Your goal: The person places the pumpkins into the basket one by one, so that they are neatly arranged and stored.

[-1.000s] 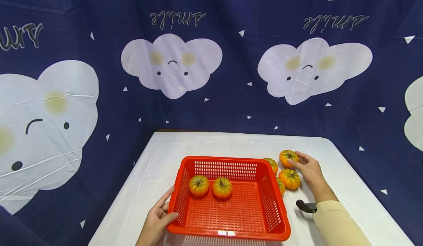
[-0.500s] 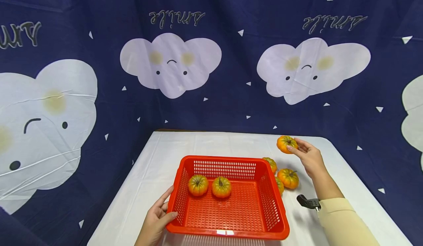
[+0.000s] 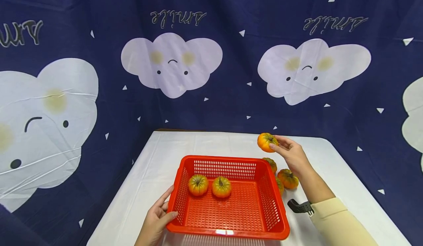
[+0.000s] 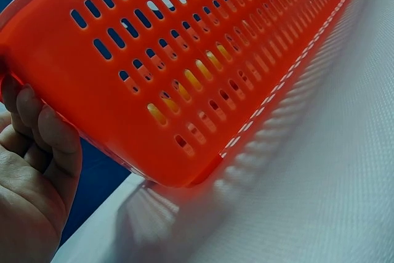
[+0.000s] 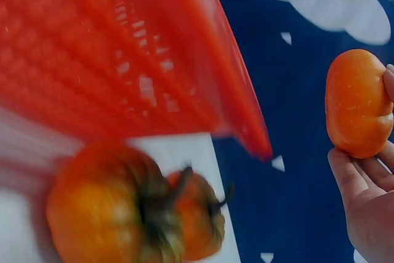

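Observation:
A red plastic basket stands on the white table, with two orange-green pumpkins inside near its back left. My left hand grips the basket's left rim; in the left wrist view its fingers curl at the basket's edge. Above the table, behind the basket's back right corner, my right hand pinches an orange pumpkin between thumb and fingers. In the right wrist view that pumpkin is seen from its side, held in the hand.
Several more pumpkins lie on the table just right of the basket, partly hidden by its wall. A black strap piece juts from the right wrist. A dark blue cloth with clouds hangs behind the white table.
My right hand has lifted a pumpkin off the group at the right and carried it up, then left toward the basket's back right corner. The left hand and basket have hardly moved.

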{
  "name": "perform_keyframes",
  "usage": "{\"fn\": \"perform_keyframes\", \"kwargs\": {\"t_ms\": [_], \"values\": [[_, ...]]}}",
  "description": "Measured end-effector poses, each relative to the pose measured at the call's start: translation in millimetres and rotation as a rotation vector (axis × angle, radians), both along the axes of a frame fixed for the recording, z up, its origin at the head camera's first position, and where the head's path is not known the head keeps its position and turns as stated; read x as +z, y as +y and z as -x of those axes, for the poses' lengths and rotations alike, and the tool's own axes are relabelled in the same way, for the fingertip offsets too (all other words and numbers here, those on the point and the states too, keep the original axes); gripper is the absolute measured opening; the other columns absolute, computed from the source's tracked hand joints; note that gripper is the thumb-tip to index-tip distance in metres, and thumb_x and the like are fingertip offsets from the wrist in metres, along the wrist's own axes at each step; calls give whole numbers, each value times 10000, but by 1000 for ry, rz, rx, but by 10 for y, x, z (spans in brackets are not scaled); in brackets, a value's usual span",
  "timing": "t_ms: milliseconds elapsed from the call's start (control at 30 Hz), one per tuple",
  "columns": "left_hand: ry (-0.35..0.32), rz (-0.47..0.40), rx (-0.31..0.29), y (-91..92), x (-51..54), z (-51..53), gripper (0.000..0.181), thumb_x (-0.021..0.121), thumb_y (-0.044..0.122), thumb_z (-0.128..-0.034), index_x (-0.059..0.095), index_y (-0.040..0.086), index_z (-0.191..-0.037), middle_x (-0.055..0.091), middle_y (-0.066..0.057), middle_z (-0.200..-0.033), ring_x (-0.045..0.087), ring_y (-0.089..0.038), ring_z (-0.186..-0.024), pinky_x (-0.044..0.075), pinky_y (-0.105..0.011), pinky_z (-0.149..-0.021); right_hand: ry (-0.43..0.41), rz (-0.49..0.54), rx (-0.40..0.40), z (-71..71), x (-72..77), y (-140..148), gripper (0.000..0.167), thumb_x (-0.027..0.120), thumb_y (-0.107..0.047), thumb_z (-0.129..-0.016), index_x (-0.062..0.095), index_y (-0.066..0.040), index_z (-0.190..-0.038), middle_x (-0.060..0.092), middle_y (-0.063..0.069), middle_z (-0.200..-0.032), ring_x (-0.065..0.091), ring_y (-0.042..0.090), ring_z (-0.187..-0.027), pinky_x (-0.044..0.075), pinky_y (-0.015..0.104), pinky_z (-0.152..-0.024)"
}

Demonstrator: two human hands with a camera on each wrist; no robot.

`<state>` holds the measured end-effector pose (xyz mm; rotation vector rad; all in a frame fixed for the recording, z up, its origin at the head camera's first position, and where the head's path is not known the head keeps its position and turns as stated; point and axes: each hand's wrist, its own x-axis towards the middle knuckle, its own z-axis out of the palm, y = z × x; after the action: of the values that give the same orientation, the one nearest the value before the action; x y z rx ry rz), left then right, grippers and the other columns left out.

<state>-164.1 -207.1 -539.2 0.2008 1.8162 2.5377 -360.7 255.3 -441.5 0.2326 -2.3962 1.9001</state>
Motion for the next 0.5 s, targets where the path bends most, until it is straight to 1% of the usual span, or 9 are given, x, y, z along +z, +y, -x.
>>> {"fn": "perform_keyframes", "kwargs": {"t_ms": [100, 200, 400, 500], "values": [[-4, -5, 1, 6, 0, 0, 824, 601, -138, -959, 198, -8, -1665, 487, -490, -1327, 565, -619, -1152, 550, -620, -883, -4, 43, 66, -57, 17, -133, 705, 786, -302, -983, 492, 17, -1539, 551, 213, -1486, 619, 166, -1248, 511, 252, -1056], [-9, -9, 2, 10, 1, -1, 825, 603, -139, -957, 200, -10, -1664, 488, -490, -1328, 560, -619, -1159, 551, -617, -885, -14, 46, 113, -116, 32, -232, 679, 790, -259, -982, 504, 33, -1525, 563, 219, -1466, 630, 168, -1233, 523, 207, -1014], [-7, -9, 10, 11, 6, 4, 825, 612, -138, -949, 213, -13, -1660, 503, -479, -1323, 559, -616, -1166, 553, -607, -897, -41, 4, 158, -228, 66, -332, 656, 814, -239, -960, 545, 34, -1492, 580, 218, -1453, 582, 315, -1314, 536, 232, -1009], [-8, -16, 13, 15, 4, 6, 824, 616, -138, -950, 216, -14, -1659, 503, -478, -1326, 557, -615, -1168, 549, -611, -901, -65, -17, 198, -306, 77, -377, 647, 826, -226, -948, 559, 38, -1475, 599, 213, -1434, 593, 337, -1303, 552, 264, -1005]]}}
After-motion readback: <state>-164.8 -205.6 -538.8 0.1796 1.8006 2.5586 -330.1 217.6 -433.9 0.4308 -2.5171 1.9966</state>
